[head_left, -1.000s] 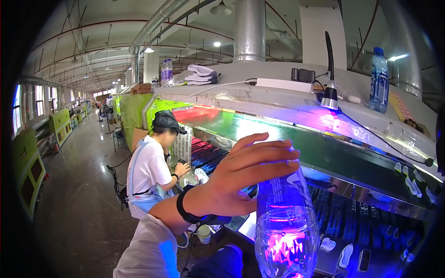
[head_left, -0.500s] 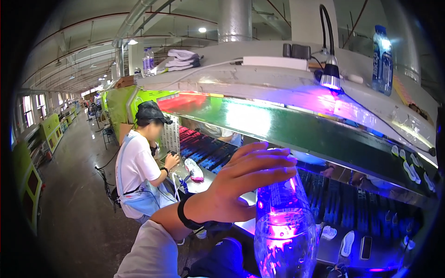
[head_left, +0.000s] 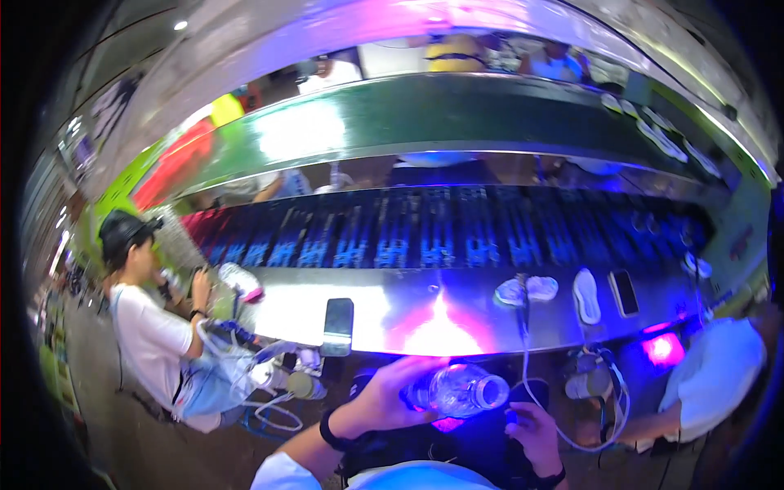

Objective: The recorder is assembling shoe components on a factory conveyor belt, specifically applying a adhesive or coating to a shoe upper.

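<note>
My left hand point(head_left: 390, 398), with a dark band on its wrist, is closed around a clear plastic bottle point(head_left: 459, 390) above my lap. The bottle lies tilted, its round mouth point(head_left: 491, 392) turned toward me and showing no cap. Close to that mouth, on the right, is my right hand point(head_left: 535, 437) with its fingers curled. A small bluish spot shows at its fingertips, too small and blurred to tell what it is.
Ahead runs a metal bench point(head_left: 384, 306) with a phone point(head_left: 338, 325), white shoes point(head_left: 527, 290), a shoe sole point(head_left: 585, 296) and another phone point(head_left: 624, 293). Behind lie dark slats point(head_left: 441, 229) under a green belt point(head_left: 384, 122). Co-workers sit left point(head_left: 155, 335) and right point(head_left: 719, 371). White hoses point(head_left: 625, 408) hang by the bench.
The bottle, held up close before me, has come down to my lap in my left hand. My view has tilted down and swung right. My right hand now shows.
</note>
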{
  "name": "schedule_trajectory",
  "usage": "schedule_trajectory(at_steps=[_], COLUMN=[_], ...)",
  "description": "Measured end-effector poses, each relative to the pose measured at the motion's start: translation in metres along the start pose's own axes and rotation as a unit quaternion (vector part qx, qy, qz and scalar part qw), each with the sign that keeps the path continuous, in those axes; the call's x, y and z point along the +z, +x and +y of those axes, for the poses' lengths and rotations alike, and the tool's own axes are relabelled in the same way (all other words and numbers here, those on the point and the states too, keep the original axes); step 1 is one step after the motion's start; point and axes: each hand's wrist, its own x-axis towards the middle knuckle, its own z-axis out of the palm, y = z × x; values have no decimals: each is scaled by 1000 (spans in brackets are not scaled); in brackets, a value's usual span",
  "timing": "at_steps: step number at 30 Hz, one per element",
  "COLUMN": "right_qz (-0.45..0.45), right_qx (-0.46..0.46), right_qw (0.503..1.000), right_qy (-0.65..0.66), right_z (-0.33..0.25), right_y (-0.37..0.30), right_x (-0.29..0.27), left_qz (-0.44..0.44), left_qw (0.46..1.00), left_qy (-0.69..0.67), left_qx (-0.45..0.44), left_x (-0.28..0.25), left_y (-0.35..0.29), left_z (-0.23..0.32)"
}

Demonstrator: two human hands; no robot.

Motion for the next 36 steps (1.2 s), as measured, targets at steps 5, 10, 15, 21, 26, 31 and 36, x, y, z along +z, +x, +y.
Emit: schedule_trajectory(at_steps=[5,10,15,21,26,31,36], right_qz=[-11,121,139,61,-45,-35,-61], right_qx=[-30,-40,-22,-116,-88,-111,-99], right_qw=[996,987,988,987,984,954,951], right_qy=[-83,-100,-58,-92,-145,-274,-286], right_z=[13,18,14,-1,8,16,14], right_y=[4,9,25,39,31,22,19], right_x=[-11,-25,-19,5,21,29,29], left_qz=[-9,136,128,87,-26,-82,-113], left_qw=[994,960,954,955,968,972,966], left_qy=[22,50,111,161,149,124,124], left_qx=[-110,-238,-246,-234,-199,-183,-198], left_x=[51,39,21,35,59,83,83], left_y=[-80,-134,-122,-94,-95,-105,-107], left_z=[-77,-102,-110,-98,-98,-90,-91])
